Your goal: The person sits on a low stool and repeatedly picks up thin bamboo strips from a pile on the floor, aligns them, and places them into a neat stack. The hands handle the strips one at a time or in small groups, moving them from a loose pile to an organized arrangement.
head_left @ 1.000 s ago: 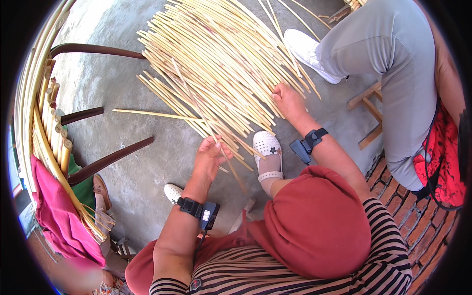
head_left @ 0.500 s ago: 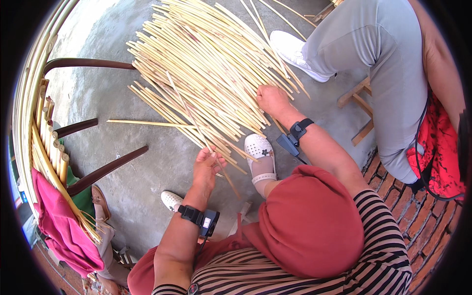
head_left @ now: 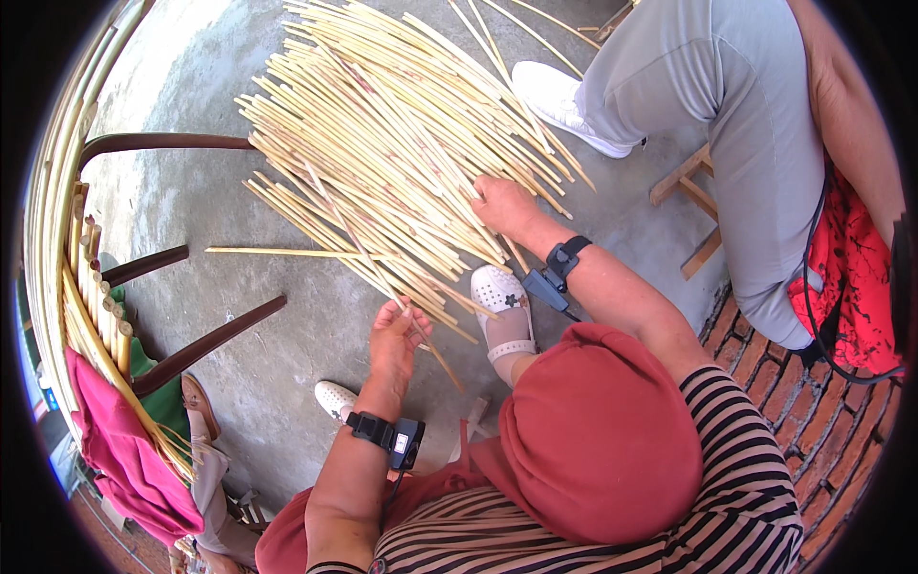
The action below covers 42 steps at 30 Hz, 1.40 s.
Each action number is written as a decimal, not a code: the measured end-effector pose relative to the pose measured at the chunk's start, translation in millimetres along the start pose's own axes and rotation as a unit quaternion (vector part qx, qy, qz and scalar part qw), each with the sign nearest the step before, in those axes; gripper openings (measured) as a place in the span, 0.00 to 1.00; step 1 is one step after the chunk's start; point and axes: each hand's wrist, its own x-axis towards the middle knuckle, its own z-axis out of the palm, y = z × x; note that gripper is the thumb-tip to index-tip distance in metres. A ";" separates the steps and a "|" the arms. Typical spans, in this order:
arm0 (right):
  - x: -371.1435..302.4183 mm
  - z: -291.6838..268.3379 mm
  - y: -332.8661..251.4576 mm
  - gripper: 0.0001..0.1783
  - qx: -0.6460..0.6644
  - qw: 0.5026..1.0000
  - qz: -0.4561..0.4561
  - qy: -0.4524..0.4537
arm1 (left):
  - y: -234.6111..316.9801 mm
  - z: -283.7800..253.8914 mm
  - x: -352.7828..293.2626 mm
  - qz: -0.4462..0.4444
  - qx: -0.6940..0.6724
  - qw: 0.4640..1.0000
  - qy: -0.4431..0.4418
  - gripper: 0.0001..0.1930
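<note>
My left grip (head_left: 395, 330) is closed on a pale stick (head_left: 444, 367), with thumb and fingers pinching it nearer its lower end. That stick slants from upper left to lower right. Its upper part passes over the near left side of the pile of sticks (head_left: 392, 124), though I cannot tell whether it touches them, and its lower end pokes out past my fingers above the grey floor (head_left: 229, 402).

My right grip (head_left: 507, 206) is at the near right edge of the pile, fingers curled together around a second stick (head_left: 517, 254); its end shows below my hand, close to the wrist. My fingertips there are partly hidden.

The pile lies spread on the floor in front of me, most of the sticks running the same slanting way. A loose stick (head_left: 277, 252) lies crosswise, its right end among the nearest ones. My right shoe (head_left: 496, 289), white with small holes, is just beside the near ends.

On my right, someone in grey trousers (head_left: 765, 172) has a white shoe (head_left: 564, 105) next to the pile, near a wooden stool (head_left: 703, 206). On my left are dark brown legs (head_left: 215, 346) and a pink cloth (head_left: 124, 450).
</note>
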 end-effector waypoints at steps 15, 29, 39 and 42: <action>-36.7 28.3 -71.4 0.19 0.008 0.979 -0.196 -0.064 | 10.3 6.8 10.6 0.045 0.006 0.997 0.061 0.08; 59.9 49.3 -81.2 0.37 -0.139 0.976 -0.156 0.063 | 56.8 -40.3 56.2 0.156 0.040 0.961 0.223 0.02; 13.7 49.9 -77.5 0.36 -0.144 0.961 -0.237 -0.009 | 78.2 5.3 78.1 0.140 0.019 0.973 0.184 0.03; -7.3 55.7 -76.6 0.36 -0.160 0.956 -0.244 -0.032 | 69.9 19.9 81.9 0.151 -0.027 0.976 0.157 0.03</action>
